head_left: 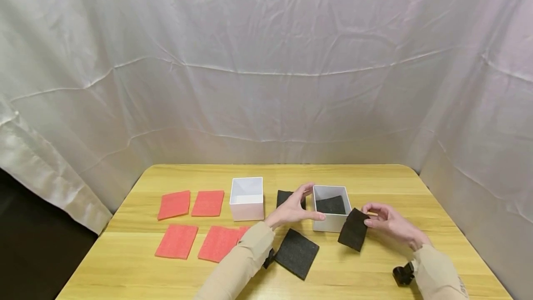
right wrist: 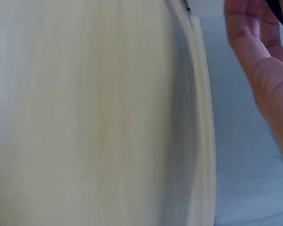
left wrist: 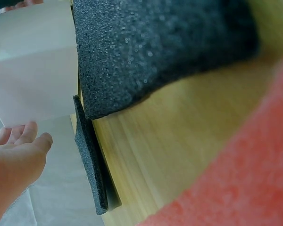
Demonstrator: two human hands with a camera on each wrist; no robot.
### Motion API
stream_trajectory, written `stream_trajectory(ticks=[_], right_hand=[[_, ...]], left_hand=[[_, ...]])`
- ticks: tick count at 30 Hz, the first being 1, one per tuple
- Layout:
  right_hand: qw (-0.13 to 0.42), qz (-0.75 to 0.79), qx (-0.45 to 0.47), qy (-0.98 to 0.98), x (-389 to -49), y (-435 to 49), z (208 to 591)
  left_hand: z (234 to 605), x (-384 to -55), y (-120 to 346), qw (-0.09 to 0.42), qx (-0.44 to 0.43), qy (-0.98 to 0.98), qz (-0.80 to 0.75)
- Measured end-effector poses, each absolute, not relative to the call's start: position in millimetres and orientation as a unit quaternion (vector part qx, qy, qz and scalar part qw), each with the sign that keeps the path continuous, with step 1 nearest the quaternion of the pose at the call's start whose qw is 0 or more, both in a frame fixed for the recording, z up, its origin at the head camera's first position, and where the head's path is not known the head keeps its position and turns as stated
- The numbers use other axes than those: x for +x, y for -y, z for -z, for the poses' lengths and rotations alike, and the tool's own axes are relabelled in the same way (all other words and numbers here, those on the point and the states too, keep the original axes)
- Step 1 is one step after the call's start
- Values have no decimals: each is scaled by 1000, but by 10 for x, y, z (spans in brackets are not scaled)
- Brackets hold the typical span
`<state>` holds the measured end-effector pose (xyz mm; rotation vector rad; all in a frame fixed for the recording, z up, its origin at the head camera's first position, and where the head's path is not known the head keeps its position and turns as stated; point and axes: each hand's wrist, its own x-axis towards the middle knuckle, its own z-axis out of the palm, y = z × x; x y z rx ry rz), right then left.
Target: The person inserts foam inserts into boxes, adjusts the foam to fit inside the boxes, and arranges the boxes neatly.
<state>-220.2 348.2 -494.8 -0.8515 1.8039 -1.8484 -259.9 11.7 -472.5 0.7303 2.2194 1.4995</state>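
With my right hand (head_left: 391, 222) I pinch a black foam square (head_left: 353, 229), which hangs tilted at the front right corner of a white box (head_left: 331, 222). In the right wrist view, only a dark corner (right wrist: 276, 10) of it shows by the fingers. My left hand (head_left: 293, 209) holds that box at its left side, thumb at the front and fingers toward the back. Inside the box lies a black foam piece (head_left: 331, 205). One more black square (head_left: 297, 253) lies in front of the box, and another (head_left: 284, 196) is partly hidden behind my left hand.
A second white box (head_left: 246, 212) stands left of my left hand, with no foam visible inside. Several red foam squares (head_left: 176, 241) lie on the wooden table (head_left: 137, 244) at the left, one partly covered by my left sleeve. Pale curtains (head_left: 266, 105) surround the table.
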Motion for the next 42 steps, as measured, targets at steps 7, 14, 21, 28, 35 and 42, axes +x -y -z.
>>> stream_trajectory(ticks=[7,14,21,28,35,42], right_hand=[[89,699,-265,-659,-2219,-3362,4922],[-9,746,-177,-642,-2217,-3203,4804],[-81,731,-99,-670,-2250,-3063,4714],[-140,669,-71,-727,-2315,-2983,4634],[-163,570,-73,-802,-2348,-2860,4512],[-150,522,-96,-834,-2426,-2767,4495]], left_hand=[[4727,-2611,-127,178,258,-787,-531],[4730,-2609,-116,182,263,-782,-535],[4726,-2608,-115,185,264,-781,-535],[4723,-2601,-110,183,265,-782,-533],[4729,-2609,-113,184,263,-783,-533],[4746,-2626,-126,181,265,-779,-539]])
